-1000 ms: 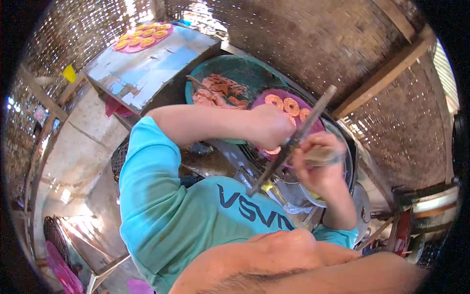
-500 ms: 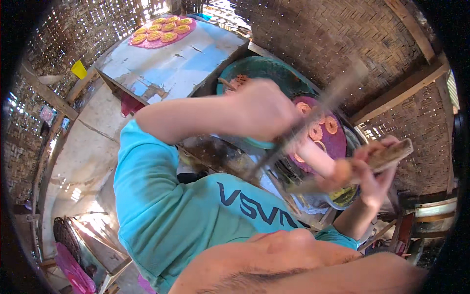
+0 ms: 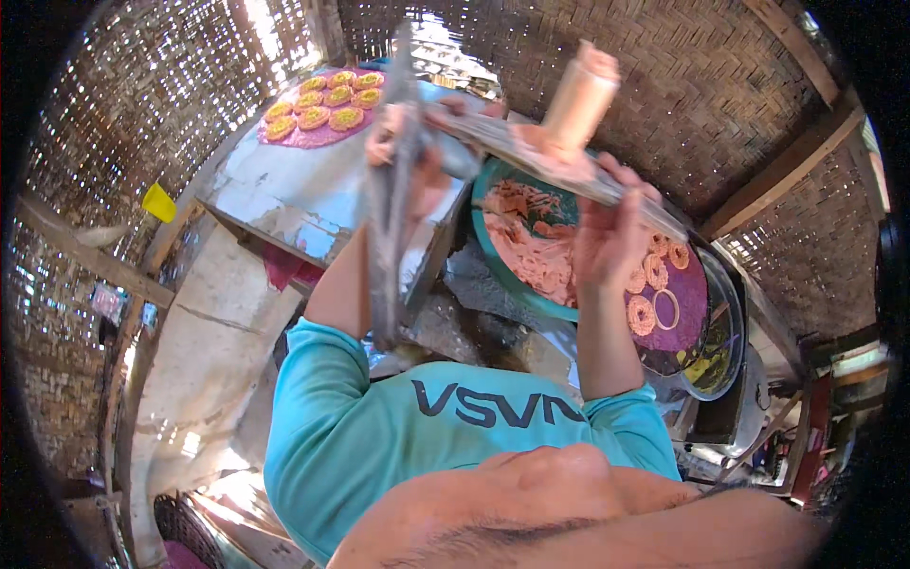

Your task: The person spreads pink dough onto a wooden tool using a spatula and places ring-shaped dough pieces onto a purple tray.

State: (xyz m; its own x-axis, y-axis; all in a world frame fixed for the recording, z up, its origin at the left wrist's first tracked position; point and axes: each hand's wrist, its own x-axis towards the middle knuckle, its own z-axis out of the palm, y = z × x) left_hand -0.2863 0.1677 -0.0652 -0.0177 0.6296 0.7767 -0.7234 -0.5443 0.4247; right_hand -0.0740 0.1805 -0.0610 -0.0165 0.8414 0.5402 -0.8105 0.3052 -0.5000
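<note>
My left hand (image 3: 422,166) is closed around a long grey wooden bar (image 3: 384,247), which is smeared by motion and stands nearly upright. My right hand (image 3: 614,228) grips the right end of a flat wooden board (image 3: 502,137). From the board rises a light-coloured cylinder (image 3: 576,104), with pink dough (image 3: 599,62) at its top and more around its base. The board's other end reaches close to my left hand; whether that hand also touches it I cannot tell. Beneath my right forearm lies a teal basin (image 3: 488,218) holding soft pink dough (image 3: 531,251).
Right of the basin, dough rings (image 3: 642,316) and a thin plain hoop (image 3: 666,309) rest on a purple sheet (image 3: 682,332). A dark-rimmed basin (image 3: 737,365) sits beyond. On the blue-white table (image 3: 251,180), several yellow-topped rounds (image 3: 313,118) lie on pink sheeting. Woven walls (image 3: 720,104) surround me.
Both hands have moved left and up, away from my right side. The board has swung round and its cylinder now points upward. The basin's pink dough has come into fuller view.
</note>
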